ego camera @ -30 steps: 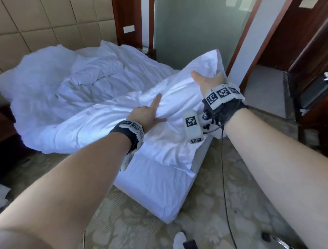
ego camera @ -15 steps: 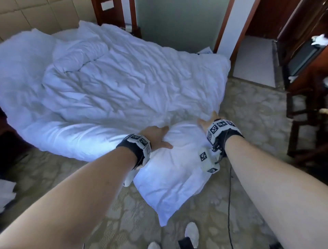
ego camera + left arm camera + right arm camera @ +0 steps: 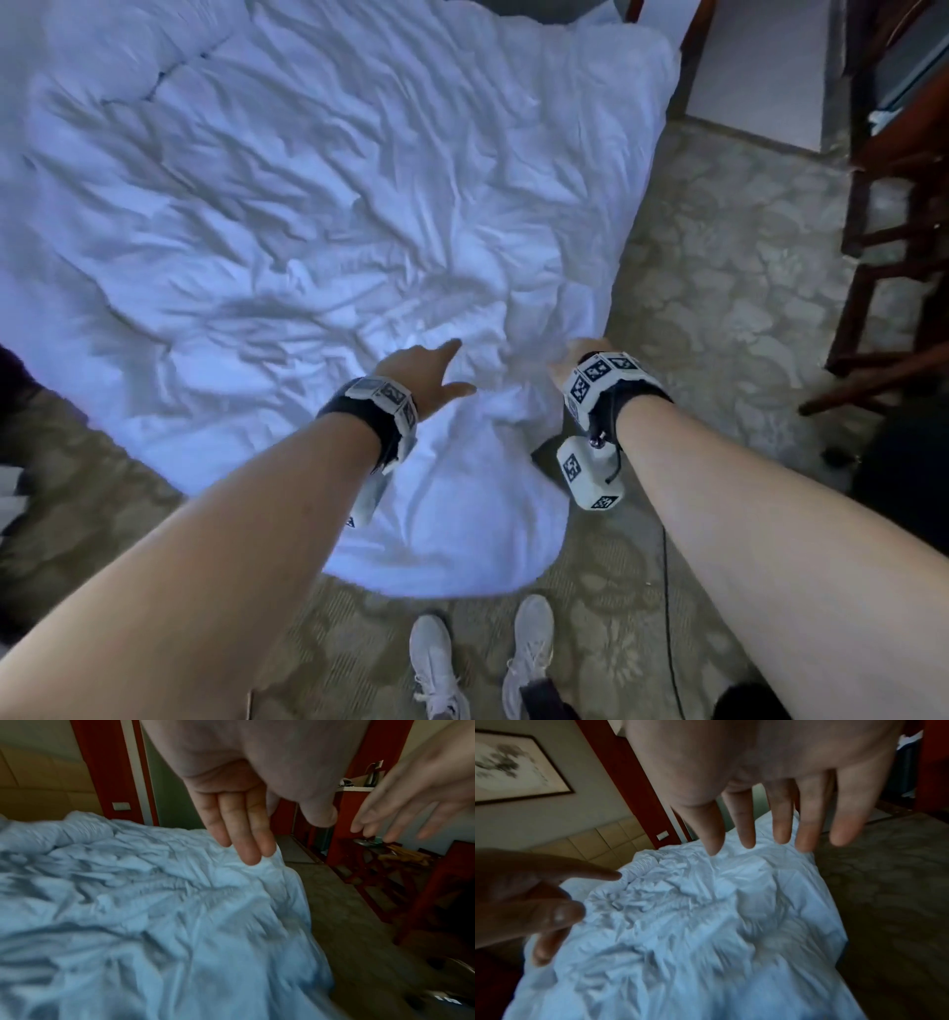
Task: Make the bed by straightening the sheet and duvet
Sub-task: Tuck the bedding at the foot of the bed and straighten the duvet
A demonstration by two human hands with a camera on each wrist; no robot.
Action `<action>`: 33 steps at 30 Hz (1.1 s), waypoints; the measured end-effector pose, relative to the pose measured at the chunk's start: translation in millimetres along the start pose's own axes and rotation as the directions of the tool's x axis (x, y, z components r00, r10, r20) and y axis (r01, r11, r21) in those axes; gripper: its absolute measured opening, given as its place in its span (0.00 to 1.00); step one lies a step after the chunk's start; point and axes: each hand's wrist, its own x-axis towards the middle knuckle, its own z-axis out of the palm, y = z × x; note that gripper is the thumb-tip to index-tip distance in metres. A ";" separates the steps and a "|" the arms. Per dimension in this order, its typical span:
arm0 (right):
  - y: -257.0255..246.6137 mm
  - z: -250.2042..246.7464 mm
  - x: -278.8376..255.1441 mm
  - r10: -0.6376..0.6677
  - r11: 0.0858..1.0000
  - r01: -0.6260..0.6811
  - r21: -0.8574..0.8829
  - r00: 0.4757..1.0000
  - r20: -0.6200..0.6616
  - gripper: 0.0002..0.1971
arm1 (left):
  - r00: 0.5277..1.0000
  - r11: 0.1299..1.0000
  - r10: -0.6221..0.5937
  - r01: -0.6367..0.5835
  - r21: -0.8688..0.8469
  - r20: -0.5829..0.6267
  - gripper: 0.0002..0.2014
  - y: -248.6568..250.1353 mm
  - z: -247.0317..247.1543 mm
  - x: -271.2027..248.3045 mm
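Note:
A crumpled white duvet (image 3: pixel 318 205) covers the whole bed, and its near corner (image 3: pixel 462 539) hangs down toward the floor. My left hand (image 3: pixel 426 367) hovers over that corner with straight fingers (image 3: pixel 244 833) and holds nothing. My right hand (image 3: pixel 577 357) is just to its right, near the duvet's right edge, with its fingers (image 3: pixel 780 825) spread and straight above the fabric (image 3: pixel 693 923). The left wrist view shows both hands above the wrinkled duvet (image 3: pixel 154 912). The sheet is hidden under the duvet.
Patterned carpet (image 3: pixel 719 288) surrounds the bed. A dark wooden chair (image 3: pixel 883 267) stands at the right. My white shoes (image 3: pixel 482 658) are at the foot of the bed. A padded headboard wall (image 3: pixel 608 841) and red-brown wooden trim (image 3: pixel 102 770) lie beyond.
The duvet corner that my right hand held up has come down flat over the bed. Both hands have let go of the fabric and opened above the near corner.

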 end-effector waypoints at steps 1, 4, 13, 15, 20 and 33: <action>-0.1 -16.6 -0.4 -0.017 1.000 0.017 0.013 1.000 0.004 0.24 | 0.999 0.999 -0.016 0.017 0.031 -0.043 0.35 3.3 -16.3 4.8; -4.0 -62.1 -0.8 -0.132 0.988 0.133 0.077 0.991 -0.017 0.25 | 0.987 0.995 -0.071 0.081 0.065 -0.144 0.32 17.8 -60.5 12.7; 29.5 -212.1 -17.5 -0.382 0.906 0.412 0.092 0.893 -0.239 0.22 | 0.915 0.988 -0.002 0.064 0.138 -0.404 0.29 117.5 -191.4 42.8; 44.2 -242.0 -20.4 -0.404 0.901 0.432 0.042 0.870 -0.282 0.22 | 0.894 0.987 0.030 0.043 0.153 -0.446 0.29 144.8 -213.2 50.6; 82.5 -302.9 -25.4 -0.441 0.891 0.448 -0.072 0.816 -0.374 0.23 | 0.862 0.983 0.107 -0.017 0.182 -0.495 0.28 204.1 -258.2 74.0; 157.7 -411.3 94.3 -0.338 0.933 0.355 -0.065 0.797 -0.501 0.18 | 0.843 0.964 0.226 -0.121 0.238 -0.488 0.28 298.7 -319.0 255.8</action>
